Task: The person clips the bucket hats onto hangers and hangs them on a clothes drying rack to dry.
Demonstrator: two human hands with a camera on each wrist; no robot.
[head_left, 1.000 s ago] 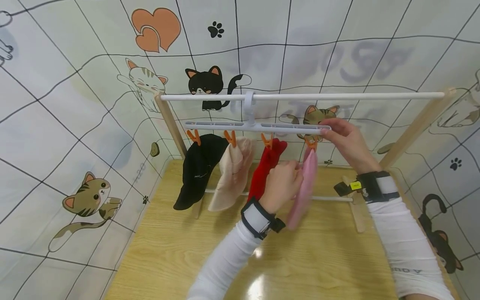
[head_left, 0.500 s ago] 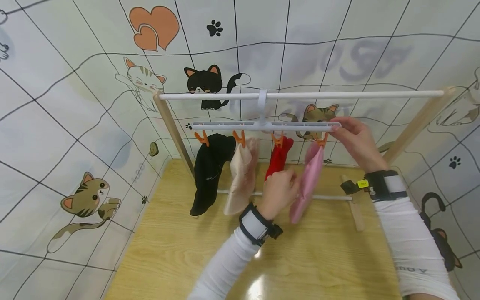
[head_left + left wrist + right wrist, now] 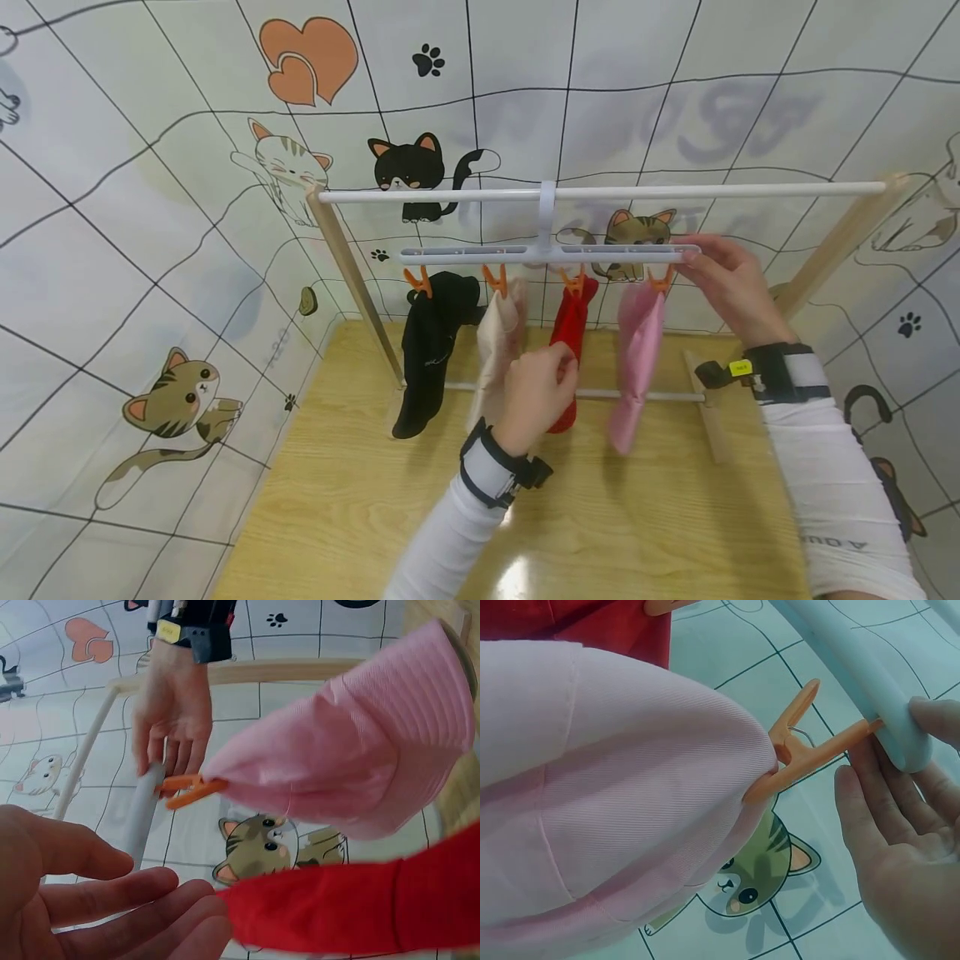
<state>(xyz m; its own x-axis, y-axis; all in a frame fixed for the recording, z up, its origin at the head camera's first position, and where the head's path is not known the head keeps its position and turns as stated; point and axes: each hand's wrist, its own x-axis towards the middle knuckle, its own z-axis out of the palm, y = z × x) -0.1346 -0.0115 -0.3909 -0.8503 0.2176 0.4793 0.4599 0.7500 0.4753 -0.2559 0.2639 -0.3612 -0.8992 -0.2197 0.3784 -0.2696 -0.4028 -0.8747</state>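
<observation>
A white hanger (image 3: pixel 551 253) hangs by its hook from a white rail (image 3: pixel 735 192). Orange clothespins (image 3: pixel 660 278) beneath it hold a black hat (image 3: pixel 427 367), a cream hat (image 3: pixel 492 354), a red hat (image 3: pixel 573 321) and a pink hat (image 3: pixel 637 358). My right hand (image 3: pixel 731 283) pinches the hanger's right end between thumb and fingers. Loosely bent and holding nothing, my left hand (image 3: pixel 536 396) is in front of the red and cream hats; whether it touches them I cannot tell. In the right wrist view, the pink hat (image 3: pixel 652 780) fills the left side.
Wooden posts (image 3: pixel 840 250) carry the rail at both ends. A lower white bar (image 3: pixel 675 396) runs behind the hats, above the wooden tabletop (image 3: pixel 600 525). A white cloth backdrop (image 3: pixel 600 50) with printed cats surrounds the table.
The hanger has slid right along the rail with its hats, my right hand moving with it. My left hand has come away from the pink hat, leftward and slightly down.
</observation>
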